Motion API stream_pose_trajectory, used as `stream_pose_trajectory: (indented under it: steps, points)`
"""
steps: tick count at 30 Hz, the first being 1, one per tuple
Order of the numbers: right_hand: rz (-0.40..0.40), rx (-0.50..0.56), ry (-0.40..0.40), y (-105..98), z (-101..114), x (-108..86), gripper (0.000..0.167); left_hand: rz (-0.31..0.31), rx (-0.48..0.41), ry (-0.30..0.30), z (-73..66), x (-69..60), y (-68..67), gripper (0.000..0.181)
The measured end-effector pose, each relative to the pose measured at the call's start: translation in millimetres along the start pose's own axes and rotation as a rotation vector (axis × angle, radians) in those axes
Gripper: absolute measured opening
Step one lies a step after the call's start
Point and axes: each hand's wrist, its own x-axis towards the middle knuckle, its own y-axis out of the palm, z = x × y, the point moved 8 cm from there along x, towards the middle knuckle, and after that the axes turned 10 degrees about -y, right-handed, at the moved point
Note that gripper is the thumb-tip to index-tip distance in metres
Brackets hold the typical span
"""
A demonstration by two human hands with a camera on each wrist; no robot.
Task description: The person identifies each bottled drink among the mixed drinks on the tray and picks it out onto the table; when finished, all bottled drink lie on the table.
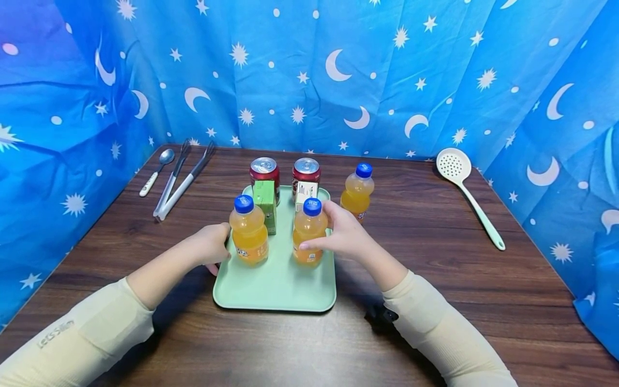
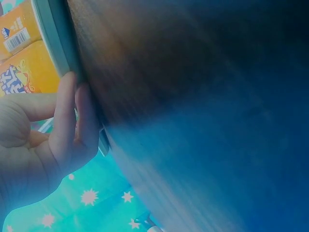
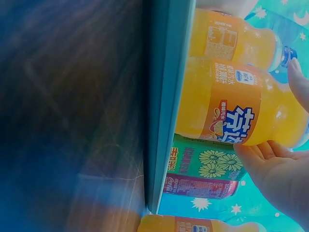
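Note:
On the light green tray [image 1: 278, 293] stand two orange soda bottles with blue caps, two drink cartons and two red cans. My right hand [image 1: 345, 231] grips the right soda bottle [image 1: 309, 231], thumb on its near side, and the bottle stands upright on the tray. At the tray's left rim, my left hand [image 1: 210, 244] holds the edge beside the left soda bottle [image 1: 249, 236]. The left wrist view shows that hand's fingers [image 2: 65, 116] against the tray's side. Behind the bottles are a green carton [image 1: 265, 201] and a white-topped carton [image 1: 307, 192], partly hidden.
The red cans [image 1: 264, 167] stand at the tray's far end. Another orange soda bottle [image 1: 358, 193] stands on the table, right of the tray. A spoon [image 1: 157, 172] and tongs [image 1: 181, 185] lie at the left. A white skimmer [image 1: 466, 188] lies at the right.

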Motion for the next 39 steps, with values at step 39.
stream_pose_trajectory:
  steps: [39]
  points:
    - [-0.018,0.016,-0.036,-0.2,3.1,-1.5,0.061,0.004,0.007,-0.007,0.6,2.2,0.0,0.038]
